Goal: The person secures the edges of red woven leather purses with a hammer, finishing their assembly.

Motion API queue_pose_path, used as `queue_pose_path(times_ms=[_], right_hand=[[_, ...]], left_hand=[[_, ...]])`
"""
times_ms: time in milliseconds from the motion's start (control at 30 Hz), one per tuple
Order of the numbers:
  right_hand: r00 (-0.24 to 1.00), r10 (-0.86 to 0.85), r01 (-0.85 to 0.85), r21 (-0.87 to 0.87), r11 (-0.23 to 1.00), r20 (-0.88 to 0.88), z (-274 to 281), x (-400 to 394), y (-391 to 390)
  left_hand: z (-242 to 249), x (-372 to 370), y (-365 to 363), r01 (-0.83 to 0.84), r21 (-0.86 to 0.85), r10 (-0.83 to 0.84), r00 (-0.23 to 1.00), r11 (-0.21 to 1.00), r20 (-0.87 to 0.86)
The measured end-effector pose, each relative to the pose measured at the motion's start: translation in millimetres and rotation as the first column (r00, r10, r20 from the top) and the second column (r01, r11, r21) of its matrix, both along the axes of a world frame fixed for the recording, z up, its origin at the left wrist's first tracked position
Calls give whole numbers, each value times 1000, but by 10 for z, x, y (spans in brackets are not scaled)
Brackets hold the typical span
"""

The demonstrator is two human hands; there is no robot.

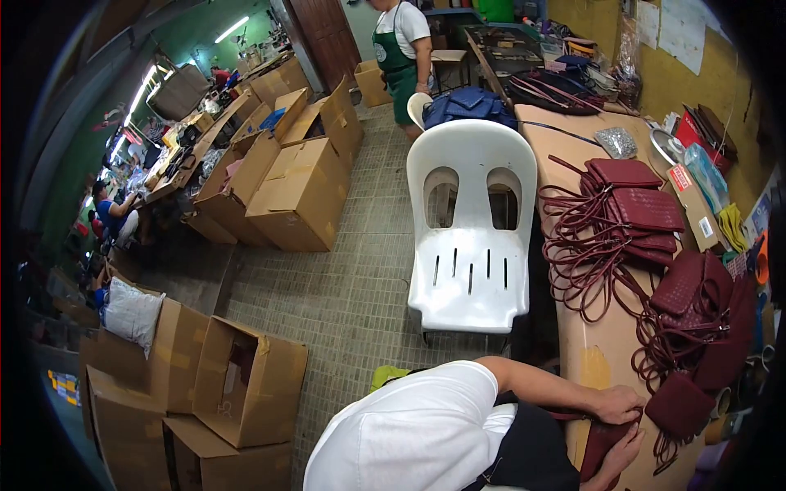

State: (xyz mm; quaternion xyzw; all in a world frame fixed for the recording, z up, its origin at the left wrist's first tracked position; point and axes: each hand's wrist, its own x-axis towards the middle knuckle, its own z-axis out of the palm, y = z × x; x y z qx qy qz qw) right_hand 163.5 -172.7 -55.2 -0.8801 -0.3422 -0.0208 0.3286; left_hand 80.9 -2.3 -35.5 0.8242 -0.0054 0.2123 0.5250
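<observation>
At the lower right, both hands are on a dark red bag piece [599,446] lying at the edge of the tan table [585,319]. My left hand [618,403], the upper one, has its fingers closed on the top end of the piece. Just below it, my right hand [624,457] grips the right side of the same piece, fingers bent around the edge. The fingertips of the two hands are close together. A small dark red pouch [679,405] lies right beside them. What the fingers pinch exactly is too small to tell.
Dark red woven bags [643,209] with looped straps are piled up the table. A white plastic chair [471,274] stands beside it. Cardboard boxes [299,192] fill the left side. A person in a green apron [399,61] stands beyond the chair.
</observation>
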Motion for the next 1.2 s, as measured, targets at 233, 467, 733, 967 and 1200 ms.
queue_pose_path(times_ms=[233, 467, 733, 967, 1200], right_hand=[[1000, -9, 8, -29, 1000, -6, 42, -29, 12], [1000, 10, -10, -13, 1000, 6, 15, 8, 2], [999, -29, 30, -17, 999, 35, 37, -56, 24], [1000, -4, 4, -6, 1000, 4, 25, -23, 2], [995, 25, -15, 108, 994, -95, 166, -136, -11]], left_hand=[[50, -29, -2, -27, -6, 27, 1000, 1000, -2], [105, -69, 20, -2, 0, 2, 998, 1000, -57], [89, -59, 26, 33, 1, -33, 996, 999, -88], [22, -22, 25, 39, 35, -36, 997, 999, -72], [-47, 7, 43, 46, -97, -37, 995, 994, 88]])
